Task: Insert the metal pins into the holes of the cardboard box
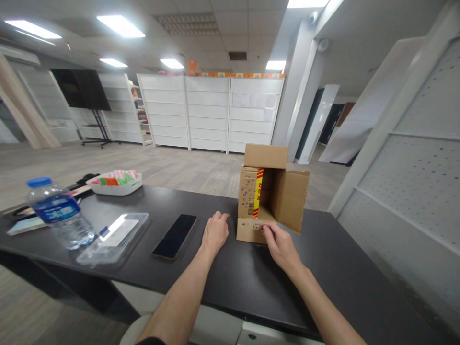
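Observation:
An open cardboard box (247, 191) stands on the dark table, its opening towards me and its flaps spread. Small grey round dots, apparently metal heads, are scattered over its left flap, and a short row of them runs along the lower flap (247, 235). My right hand (282, 244) is at that lower flap, thumb and forefinger pinched together at the row's right end. Whatever sits between those fingertips is too small to make out. Left of the box, my left hand (215, 232) rests on the tabletop, fingers curled under and its palm hidden.
A black phone (175, 236) lies left of my left hand. Beyond it are a clear plastic case (115, 239), a water bottle (59, 213) and a white basket (118, 187) holding colourful items. A white perforated panel (406, 191) rises along the right side.

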`<state>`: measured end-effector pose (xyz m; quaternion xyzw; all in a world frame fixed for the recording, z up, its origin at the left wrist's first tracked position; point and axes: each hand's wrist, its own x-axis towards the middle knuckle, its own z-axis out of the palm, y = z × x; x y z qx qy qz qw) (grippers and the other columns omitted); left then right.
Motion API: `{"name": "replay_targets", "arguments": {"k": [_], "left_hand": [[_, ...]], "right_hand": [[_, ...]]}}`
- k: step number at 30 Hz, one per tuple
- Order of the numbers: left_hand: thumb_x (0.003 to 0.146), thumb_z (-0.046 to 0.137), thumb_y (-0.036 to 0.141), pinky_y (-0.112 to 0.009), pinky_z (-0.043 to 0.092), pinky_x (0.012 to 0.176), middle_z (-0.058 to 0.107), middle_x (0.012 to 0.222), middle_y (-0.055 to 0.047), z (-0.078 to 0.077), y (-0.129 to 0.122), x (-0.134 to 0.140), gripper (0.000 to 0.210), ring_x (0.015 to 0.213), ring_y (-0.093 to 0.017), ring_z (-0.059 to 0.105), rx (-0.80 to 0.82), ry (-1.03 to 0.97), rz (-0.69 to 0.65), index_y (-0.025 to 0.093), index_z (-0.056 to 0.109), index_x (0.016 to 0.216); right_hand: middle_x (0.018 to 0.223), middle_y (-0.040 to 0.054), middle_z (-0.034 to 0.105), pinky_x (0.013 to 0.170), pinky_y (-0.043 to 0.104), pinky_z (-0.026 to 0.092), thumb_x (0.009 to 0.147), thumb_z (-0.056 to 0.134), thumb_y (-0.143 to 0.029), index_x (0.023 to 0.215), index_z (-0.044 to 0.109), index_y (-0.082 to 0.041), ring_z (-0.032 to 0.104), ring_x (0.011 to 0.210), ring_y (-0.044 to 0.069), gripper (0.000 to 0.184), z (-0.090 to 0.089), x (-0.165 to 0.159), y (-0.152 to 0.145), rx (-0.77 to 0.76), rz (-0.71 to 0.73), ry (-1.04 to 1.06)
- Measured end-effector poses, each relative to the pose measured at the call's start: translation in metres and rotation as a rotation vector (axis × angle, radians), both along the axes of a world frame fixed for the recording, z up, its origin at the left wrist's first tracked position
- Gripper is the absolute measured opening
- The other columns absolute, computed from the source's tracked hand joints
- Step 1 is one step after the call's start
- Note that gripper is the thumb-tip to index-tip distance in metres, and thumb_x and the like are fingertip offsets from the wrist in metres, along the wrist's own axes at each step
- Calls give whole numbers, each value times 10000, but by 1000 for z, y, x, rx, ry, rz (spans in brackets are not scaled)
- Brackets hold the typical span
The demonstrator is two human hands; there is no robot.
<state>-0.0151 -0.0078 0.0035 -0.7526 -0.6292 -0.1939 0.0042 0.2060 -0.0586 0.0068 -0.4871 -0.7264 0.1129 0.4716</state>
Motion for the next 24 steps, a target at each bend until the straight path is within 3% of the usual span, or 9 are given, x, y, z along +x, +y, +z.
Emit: {"name": "replay_targets", "arguments": {"k": [4, 10, 24], "left_hand": [[934, 404, 114, -299, 446, 912, 603, 1070, -75, 0, 0, 0, 387, 1002, -182, 620, -3, 4, -3, 223, 613, 1241], [941, 396, 118, -302, 444, 922, 605, 1080, -75, 0, 0, 0, 391, 1000, -179, 621, -7, -1, 0, 227, 609, 1250], [935, 397, 123, -301, 449, 893, 604, 1059, -73, -4, 2, -1, 385, 977, -182, 624, 22, 2, -2, 223, 622, 1231]], "right_hand": [[905, 67, 716, 780, 324, 509, 996, 430, -394, 973, 656, -200, 673, 833, 217, 299, 0, -1, 7, 76, -111, 102], [941, 79, 703, 802, 349, 511, 989, 452, -413, 987, 661, -190, 654, 858, 219, 305, -13, 2, 15, 144, -214, 192], [952, 84, 685, 840, 392, 512, 991, 466, -406, 1010, 664, -193, 645, 882, 228, 292, -21, 2, 16, 157, -198, 229]]}}
